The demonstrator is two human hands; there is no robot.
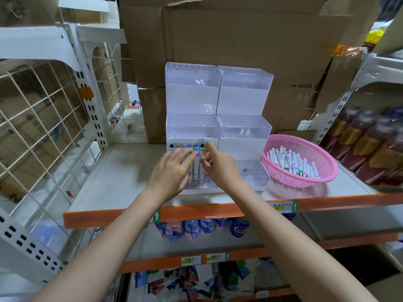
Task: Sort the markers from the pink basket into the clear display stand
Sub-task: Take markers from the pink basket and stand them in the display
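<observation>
Pinched between thumb and fingertips, the right hand (218, 165) has a grip on an orange-capped marker (203, 158), which stands nearly upright at the lowest tier of the clear display stand (218, 127). Whether its lower end is already seated in a hole cannot be told, since the fingers cover it. The left hand (172, 171) lies just beside it with fingers spread loosely over the standing markers (194, 164); its fingertips touch their caps, but it does not visibly close on any one of them, so its hold cannot be told.

Those markers stand in two short rows at the front left of the stand, white barrels with caps in black, brown, grey, blue, teal and yellow. The stand is two stepped clear units side by side, each with three tiers of holes; the upper tiers look mostly unfilled, though two pale shapes show in the middle tier on the right.

Just to the right of the stand sits the pink basket (318, 177), round and perforated, holding a loose heap of white markers with coloured caps (292, 162). Both rest on a white shelf (122, 171) with an orange front edge. Cardboard boxes (239, 35) rise behind, and bottles (368, 147) stand at far right.
</observation>
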